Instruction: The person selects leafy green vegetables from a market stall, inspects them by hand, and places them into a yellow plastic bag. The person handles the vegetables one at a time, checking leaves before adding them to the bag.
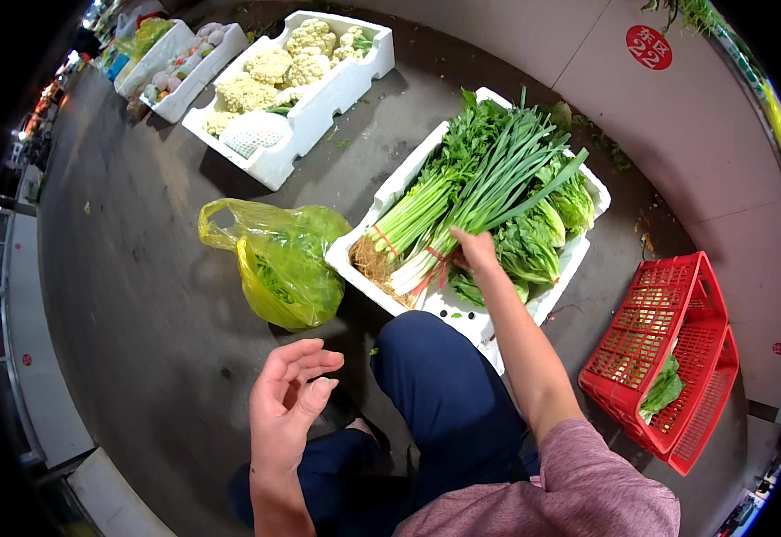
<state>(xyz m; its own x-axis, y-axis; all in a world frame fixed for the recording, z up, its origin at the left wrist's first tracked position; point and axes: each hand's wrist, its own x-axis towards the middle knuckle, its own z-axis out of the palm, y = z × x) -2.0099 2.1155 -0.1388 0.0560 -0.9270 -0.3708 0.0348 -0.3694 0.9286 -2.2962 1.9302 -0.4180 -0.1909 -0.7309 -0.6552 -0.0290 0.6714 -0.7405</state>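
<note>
My right hand (pixel 476 254) is at the lower part of a bundle of green onions (pixel 491 194) tied with red string, its fingers curled around the stalks. The bundle lies in a white foam box (pixel 400 178), beside a bunch of celery (pixel 431 181) with roots and an orange band. Heads of leafy lettuce (pixel 528 248) fill the box's right side. My left hand (pixel 296 379) hangs in the air left of my knee, fingers half bent and apart, holding nothing. Just beyond it a yellow-green plastic bag (pixel 290 268) with greens inside stands on the floor against the box.
A foam box (pixel 337 101) of cauliflowers (pixel 268 66) stands further back; another foam box (pixel 196 84) with net-wrapped round produce is at the upper left. Red plastic crates (pixel 659 356) with some leaves are on the right, near a pale panelled wall (pixel 672 127).
</note>
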